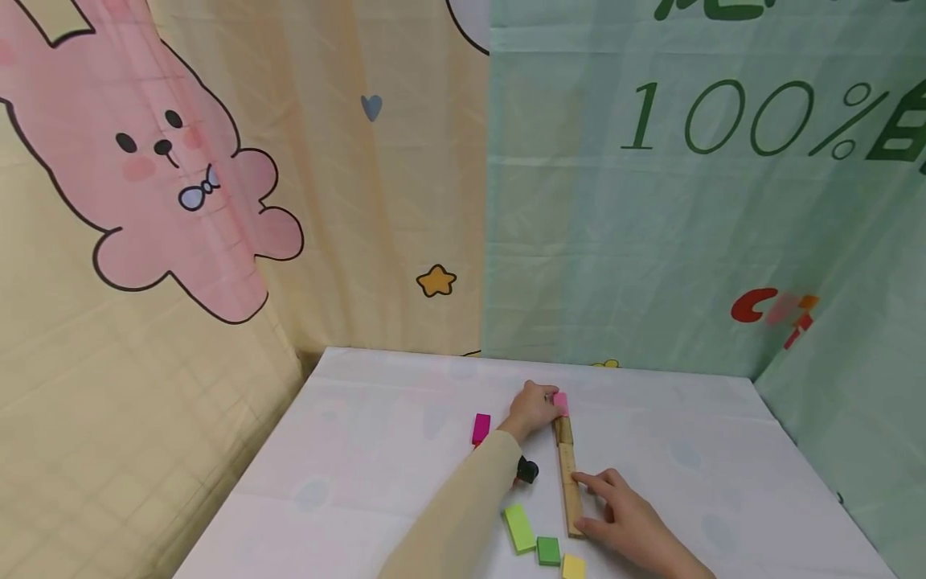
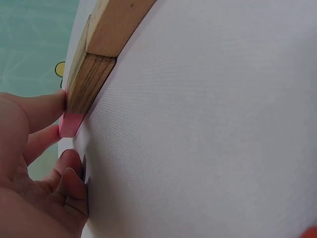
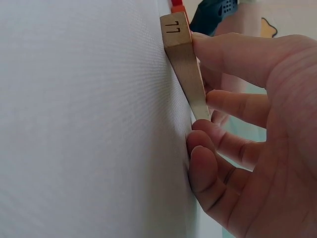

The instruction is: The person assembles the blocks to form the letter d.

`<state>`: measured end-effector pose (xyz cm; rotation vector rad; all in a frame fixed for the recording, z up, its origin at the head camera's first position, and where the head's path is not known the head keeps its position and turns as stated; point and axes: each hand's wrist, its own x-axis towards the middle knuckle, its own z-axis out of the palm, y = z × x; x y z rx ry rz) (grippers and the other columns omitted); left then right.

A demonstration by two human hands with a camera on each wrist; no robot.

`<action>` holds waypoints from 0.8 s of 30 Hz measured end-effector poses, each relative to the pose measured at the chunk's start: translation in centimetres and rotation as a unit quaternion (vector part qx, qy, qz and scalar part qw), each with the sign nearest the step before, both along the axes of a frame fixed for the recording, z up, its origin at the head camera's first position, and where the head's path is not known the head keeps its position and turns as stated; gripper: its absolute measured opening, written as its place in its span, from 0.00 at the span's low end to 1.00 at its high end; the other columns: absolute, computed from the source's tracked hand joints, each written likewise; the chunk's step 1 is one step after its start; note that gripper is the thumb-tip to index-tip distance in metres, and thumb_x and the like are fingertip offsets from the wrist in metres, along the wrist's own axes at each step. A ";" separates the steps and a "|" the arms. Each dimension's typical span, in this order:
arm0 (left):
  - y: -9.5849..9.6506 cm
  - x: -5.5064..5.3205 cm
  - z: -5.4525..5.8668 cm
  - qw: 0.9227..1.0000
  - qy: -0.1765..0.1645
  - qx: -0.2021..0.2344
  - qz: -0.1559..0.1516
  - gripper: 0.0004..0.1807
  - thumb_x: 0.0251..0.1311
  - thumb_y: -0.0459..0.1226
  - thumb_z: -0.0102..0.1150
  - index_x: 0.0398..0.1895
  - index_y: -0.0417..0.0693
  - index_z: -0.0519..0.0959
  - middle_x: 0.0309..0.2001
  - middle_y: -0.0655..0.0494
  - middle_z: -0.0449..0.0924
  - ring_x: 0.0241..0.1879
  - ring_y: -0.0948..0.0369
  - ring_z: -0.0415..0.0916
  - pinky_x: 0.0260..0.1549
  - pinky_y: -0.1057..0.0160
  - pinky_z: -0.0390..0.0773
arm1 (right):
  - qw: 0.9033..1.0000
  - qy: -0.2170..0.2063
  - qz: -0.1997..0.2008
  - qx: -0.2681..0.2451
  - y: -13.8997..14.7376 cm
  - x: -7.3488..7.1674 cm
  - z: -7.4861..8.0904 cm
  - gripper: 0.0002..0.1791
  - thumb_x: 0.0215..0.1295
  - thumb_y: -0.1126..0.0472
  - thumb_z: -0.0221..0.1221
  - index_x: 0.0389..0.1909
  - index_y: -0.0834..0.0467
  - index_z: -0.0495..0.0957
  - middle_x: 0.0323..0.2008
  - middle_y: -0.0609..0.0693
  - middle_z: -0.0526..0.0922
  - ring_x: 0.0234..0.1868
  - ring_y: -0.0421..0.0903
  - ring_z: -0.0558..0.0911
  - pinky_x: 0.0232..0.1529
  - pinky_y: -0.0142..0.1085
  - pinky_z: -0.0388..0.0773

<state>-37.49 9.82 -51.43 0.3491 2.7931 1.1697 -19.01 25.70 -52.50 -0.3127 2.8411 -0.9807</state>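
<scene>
In the head view, a straight row of blocks lies on the white table. A pink block (image 1: 560, 404) stands at its far end, then a dark-grained wooden block (image 1: 564, 431), then pale wood (image 1: 568, 482). My left hand (image 1: 531, 408) reaches to the far end, its thumb and forefinger touching the row's left side by the pink block. On the opposite side, my right hand (image 1: 625, 515) touches the near pale wooden block (image 3: 184, 59) with thumb and forefinger along one long side. The right wrist view shows marks on that block's end. The other fingers of both hands bend loosely near the tabletop.
Left of the row lie a magenta block (image 1: 481, 429), a lime block (image 1: 519, 528), a green block (image 1: 548, 551) and a yellow block (image 1: 574, 567). A small black device (image 1: 528, 470) sits at my left wrist. Printed curtains (image 1: 391, 201) hang behind the table (image 1: 347, 450).
</scene>
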 end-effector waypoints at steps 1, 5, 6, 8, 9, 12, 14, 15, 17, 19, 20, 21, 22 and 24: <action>0.0 0.0 0.0 1.000 0.002 -0.002 -0.003 0.24 0.60 0.44 0.69 0.61 0.56 0.82 0.47 0.49 0.72 0.37 0.59 0.70 0.40 0.60 0.75 | 1.000 -0.001 -0.001 -0.001 0.0 0.0 0.0 0.39 0.57 0.40 0.71 0.68 0.47 0.73 0.42 0.46 0.67 0.25 0.39 0.68 0.24 0.32 0.66; -0.1 0.1 0.1 1.000 0.008 -0.010 -0.011 0.24 0.60 0.45 0.69 0.61 0.56 0.82 0.47 0.48 0.71 0.36 0.59 0.70 0.40 0.60 0.75 | 1.000 -0.008 -0.006 -0.004 0.0 0.0 0.2 0.39 0.56 0.40 0.71 0.68 0.47 0.73 0.41 0.47 0.67 0.25 0.39 0.68 0.23 0.33 0.66; -0.1 0.0 0.1 1.000 0.008 -0.010 -0.012 0.24 0.60 0.45 0.69 0.61 0.56 0.82 0.47 0.48 0.71 0.37 0.59 0.70 0.40 0.60 0.75 | 1.000 -0.010 -0.007 -0.005 -0.1 0.0 0.3 0.39 0.56 0.40 0.71 0.68 0.47 0.73 0.41 0.47 0.67 0.25 0.40 0.68 0.23 0.33 0.66; -0.1 0.0 0.1 1.000 0.008 -0.011 -0.013 0.24 0.61 0.45 0.68 0.62 0.56 0.82 0.47 0.49 0.71 0.37 0.59 0.70 0.41 0.60 0.75 | 1.000 -0.011 -0.010 -0.005 -0.1 0.0 0.3 0.39 0.56 0.40 0.71 0.68 0.47 0.73 0.41 0.47 0.67 0.25 0.40 0.68 0.24 0.33 0.66; -0.1 0.0 0.0 1.000 0.007 -0.013 -0.014 0.24 0.61 0.45 0.68 0.62 0.56 0.82 0.47 0.49 0.71 0.38 0.60 0.71 0.42 0.60 0.76 | 1.000 -0.012 -0.011 -0.003 -0.1 0.0 0.3 0.39 0.56 0.40 0.71 0.68 0.47 0.73 0.41 0.47 0.67 0.25 0.40 0.68 0.24 0.33 0.66; -0.1 0.0 -0.1 1.000 0.004 -0.011 -0.014 0.25 0.62 0.45 0.68 0.63 0.57 0.81 0.48 0.49 0.71 0.39 0.60 0.71 0.43 0.60 0.76 | 1.000 -0.011 -0.013 -0.002 -0.1 0.0 0.3 0.39 0.55 0.40 0.71 0.68 0.47 0.73 0.42 0.47 0.67 0.25 0.39 0.68 0.24 0.33 0.66; -0.1 0.0 -0.1 1.000 0.002 -0.008 -0.013 0.25 0.62 0.45 0.68 0.63 0.56 0.81 0.48 0.49 0.71 0.39 0.59 0.71 0.43 0.59 0.76 | 1.000 -0.010 -0.011 -0.003 -0.1 0.1 0.3 0.39 0.56 0.40 0.71 0.68 0.47 0.73 0.42 0.47 0.67 0.25 0.39 0.68 0.24 0.33 0.66; 0.0 -0.1 -0.2 1.000 0.000 -0.006 -0.012 0.25 0.62 0.45 0.68 0.63 0.57 0.81 0.48 0.49 0.71 0.39 0.59 0.71 0.44 0.59 0.76 | 1.000 -0.009 -0.009 -0.003 -0.1 0.1 0.3 0.39 0.56 0.41 0.71 0.68 0.47 0.73 0.42 0.47 0.67 0.25 0.39 0.68 0.24 0.33 0.66; 0.0 -0.1 -0.3 1.000 -0.001 -0.005 -0.010 0.24 0.61 0.45 0.68 0.62 0.57 0.81 0.48 0.49 0.71 0.39 0.59 0.71 0.44 0.58 0.76 | 1.000 -0.010 -0.006 -0.005 -0.1 0.1 0.3 0.39 0.57 0.41 0.71 0.68 0.47 0.73 0.42 0.47 0.67 0.25 0.39 0.68 0.24 0.33 0.66; 0.0 -0.1 -0.3 1.000 -0.002 -0.005 -0.009 0.24 0.61 0.45 0.68 0.62 0.57 0.81 0.48 0.49 0.71 0.39 0.59 0.71 0.44 0.58 0.76 | 1.000 -0.010 -0.003 -0.006 -0.1 0.1 0.4 0.38 0.57 0.41 0.71 0.68 0.48 0.73 0.42 0.47 0.67 0.25 0.39 0.68 0.23 0.33 0.66; 0.0 -0.1 -0.3 1.000 -0.003 -0.005 -0.008 0.24 0.61 0.45 0.68 0.62 0.58 0.81 0.48 0.49 0.71 0.39 0.59 0.71 0.44 0.58 0.76 | 1.000 -0.010 -0.002 -0.006 -0.1 0.1 0.4 0.38 0.57 0.41 0.70 0.68 0.48 0.73 0.42 0.47 0.67 0.25 0.39 0.68 0.23 0.33 0.66; 0.0 -0.1 -0.3 1.000 -0.004 -0.006 -0.008 0.24 0.61 0.45 0.68 0.62 0.58 0.81 0.48 0.49 0.71 0.38 0.59 0.71 0.44 0.58 0.76 | 1.000 -0.011 -0.002 -0.007 -0.1 0.1 0.4 0.38 0.57 0.41 0.70 0.68 0.48 0.73 0.42 0.47 0.67 0.25 0.39 0.68 0.24 0.32 0.66; 0.0 -0.1 -0.2 1.000 -0.004 -0.007 -0.008 0.24 0.61 0.45 0.68 0.62 0.59 0.81 0.48 0.49 0.71 0.38 0.59 0.71 0.44 0.58 0.76 | 1.000 -0.013 -0.003 -0.007 -0.1 0.1 0.4 0.38 0.57 0.41 0.70 0.68 0.48 0.73 0.41 0.47 0.67 0.25 0.39 0.68 0.23 0.33 0.66; 0.0 -0.1 -0.2 1.000 -0.006 -0.005 -0.009 0.25 0.60 0.45 0.69 0.62 0.59 0.81 0.48 0.49 0.71 0.38 0.59 0.71 0.44 0.58 0.76 | 1.000 -0.014 -0.003 -0.007 -0.1 0.1 0.4 0.38 0.57 0.41 0.70 0.68 0.48 0.73 0.41 0.47 0.67 0.25 0.40 0.68 0.23 0.33 0.66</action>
